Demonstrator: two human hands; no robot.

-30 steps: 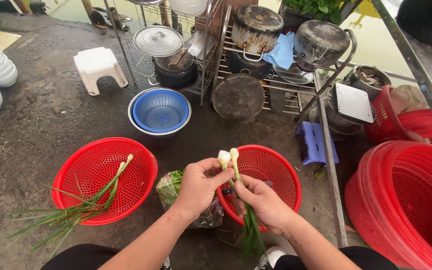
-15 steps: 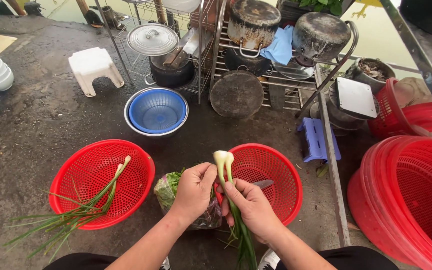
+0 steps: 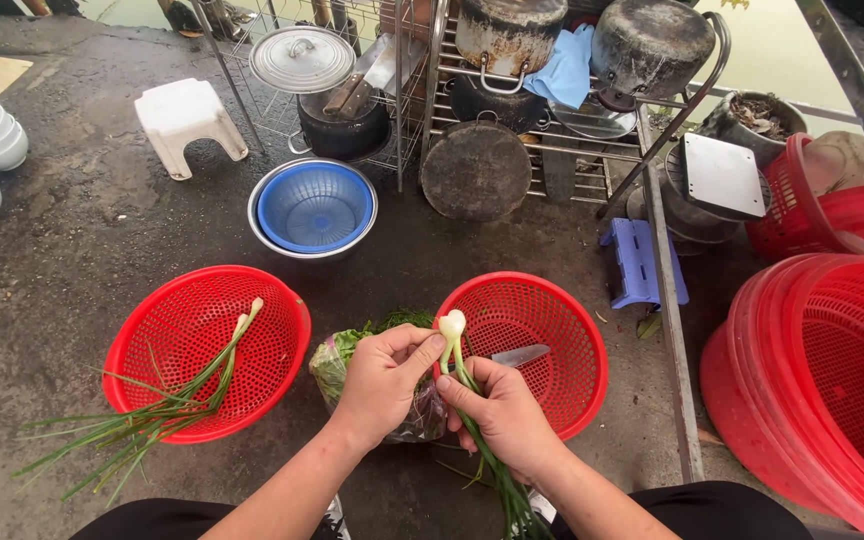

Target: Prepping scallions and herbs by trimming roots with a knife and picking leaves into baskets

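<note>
A rough, stained concrete floor fills the frame, with cookware racked along the top edge. At the bottom centre, the left hand and right hand are both closed on one spring onion: the right fist wraps the stalk, the left thumb and fingers pinch just under the white bulb, which sticks up above both hands while the green leaves trail down past the right wrist. Just behind the hands sits a clear bag of leafy greens. The red basket at centre right holds a knife (only its blade shows). The red basket at centre left holds more spring onions, their leaves spilling over its rim onto the floor. Farther up, a blue colander nests inside a metal bowl. At right stand stacked red baskets; a white stool sits upper left.
</note>
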